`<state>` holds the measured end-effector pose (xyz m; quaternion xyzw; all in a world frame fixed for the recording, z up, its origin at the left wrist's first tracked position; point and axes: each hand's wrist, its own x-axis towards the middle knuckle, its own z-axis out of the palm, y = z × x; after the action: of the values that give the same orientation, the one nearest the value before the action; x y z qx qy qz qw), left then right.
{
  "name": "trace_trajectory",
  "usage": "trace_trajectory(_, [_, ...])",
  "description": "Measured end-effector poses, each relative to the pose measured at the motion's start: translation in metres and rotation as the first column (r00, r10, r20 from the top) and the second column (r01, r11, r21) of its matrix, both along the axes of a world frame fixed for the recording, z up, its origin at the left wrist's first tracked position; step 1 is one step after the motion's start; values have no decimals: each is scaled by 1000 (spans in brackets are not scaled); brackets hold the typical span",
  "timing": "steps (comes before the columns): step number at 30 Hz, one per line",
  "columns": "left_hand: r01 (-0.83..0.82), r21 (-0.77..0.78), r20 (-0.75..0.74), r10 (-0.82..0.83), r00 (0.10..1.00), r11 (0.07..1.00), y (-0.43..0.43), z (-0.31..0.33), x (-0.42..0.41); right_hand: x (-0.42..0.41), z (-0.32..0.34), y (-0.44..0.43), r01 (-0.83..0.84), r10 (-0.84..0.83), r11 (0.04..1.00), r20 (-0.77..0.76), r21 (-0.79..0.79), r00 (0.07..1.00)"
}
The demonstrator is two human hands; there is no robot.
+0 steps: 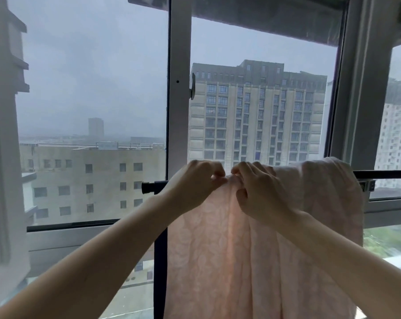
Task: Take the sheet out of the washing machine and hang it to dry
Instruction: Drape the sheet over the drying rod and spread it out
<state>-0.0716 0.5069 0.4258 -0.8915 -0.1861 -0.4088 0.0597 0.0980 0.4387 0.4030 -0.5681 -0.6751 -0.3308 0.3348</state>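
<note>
A pale pink patterned sheet (218, 254) hangs over a black horizontal drying rod (150, 187) in front of the window. It falls in long folds below the frame's bottom edge, and a bunched part lies over the rod at the right. My left hand (192, 183) and my right hand (259, 189) are side by side at the rod. Each pinches the sheet's top fold with curled fingers, fingertips almost touching. The rod's left end cap shows bare; its right part runs on past the sheet.
A black upright post (160, 261) of the rack stands under the rod's left end. Behind are large window panes, a white window frame (178, 88) with a handle, and the sill. Buildings and grey sky lie outside.
</note>
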Motion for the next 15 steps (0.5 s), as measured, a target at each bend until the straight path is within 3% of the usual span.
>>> trace_trajectory(3, [-34,-82,2,34,999,996,4,3,7,19,2,-4,-11,12,1000,-45,13,999])
trace_trajectory(9, [-62,-274,97,91,991,960,13,3,6,48,6,-6,-192,192,981,-122,13,974])
trace_trajectory(12, [-90,-290,91,121,988,953,11,4,8,56,11,-2,-147,155,987,-149,64,977])
trace_trajectory(15, [-129,-333,75,162,984,934,9,8,11,71,25,2,-80,78,997,-235,1,969])
